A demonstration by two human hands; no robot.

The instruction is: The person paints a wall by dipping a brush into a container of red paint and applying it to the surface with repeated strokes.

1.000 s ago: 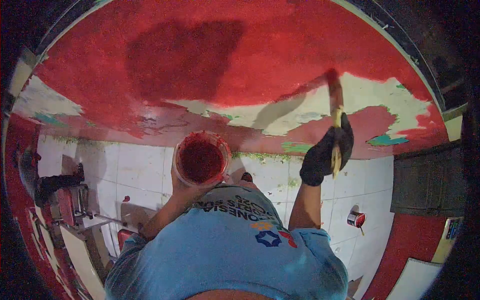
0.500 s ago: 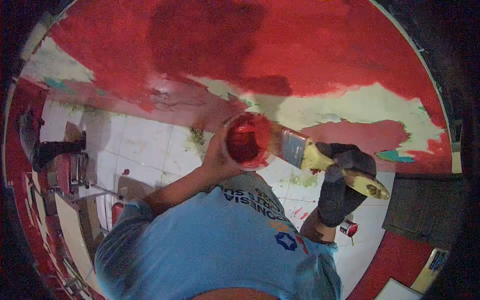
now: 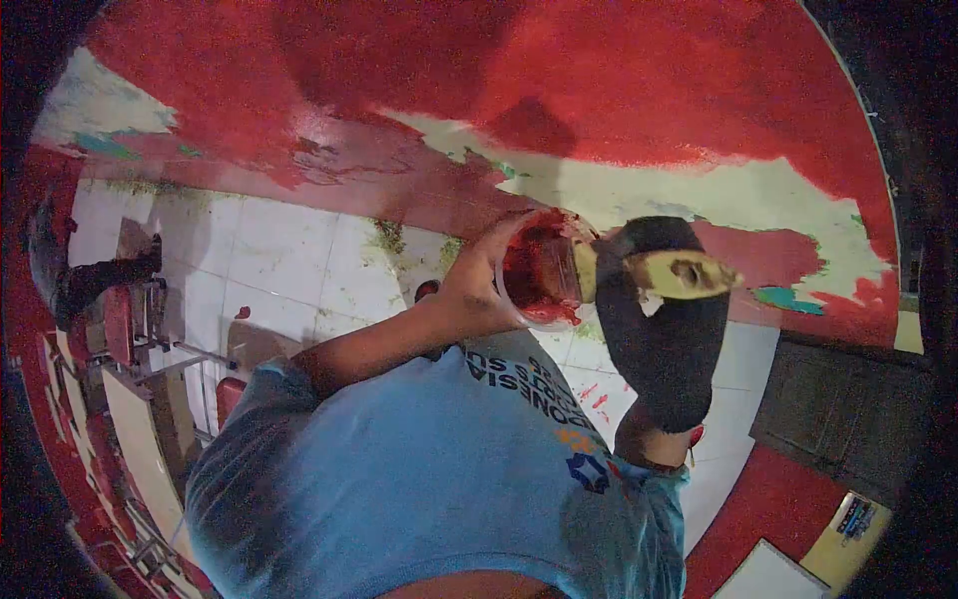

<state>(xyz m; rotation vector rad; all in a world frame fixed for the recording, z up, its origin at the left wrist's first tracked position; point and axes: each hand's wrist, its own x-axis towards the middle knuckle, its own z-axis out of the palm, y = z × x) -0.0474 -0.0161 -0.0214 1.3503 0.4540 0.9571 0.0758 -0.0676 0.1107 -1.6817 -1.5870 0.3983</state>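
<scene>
My bare left hand [image 3: 484, 285] is wrapped round a clear cup of red paint [image 3: 534, 270], its mouth facing the camera. In a black glove, my right hand [image 3: 664, 299] grips the pale wooden handle of a paintbrush [image 3: 684, 275]. The brush's head end is at the cup's right rim, and its bristles are hidden in or behind the cup. Beyond both hands rises a wall [image 3: 639, 90], red above, with a ragged cream patch [image 3: 699, 190] and a duller red band below.
Chairs and desks [image 3: 140, 419] line the left, where a person's dark-clothed leg [image 3: 105, 280] shows. A dark cabinet [image 3: 828, 404] stands at the right. Red splashes [image 3: 596, 399] mark the white tiled floor [image 3: 274, 260]. A small paint pot [image 3: 696, 435] is partly hidden behind my right arm.
My right hand has brought the brush down from the wall to the cup, its head now at the rim. The cup in my left hand has shifted right.
</scene>
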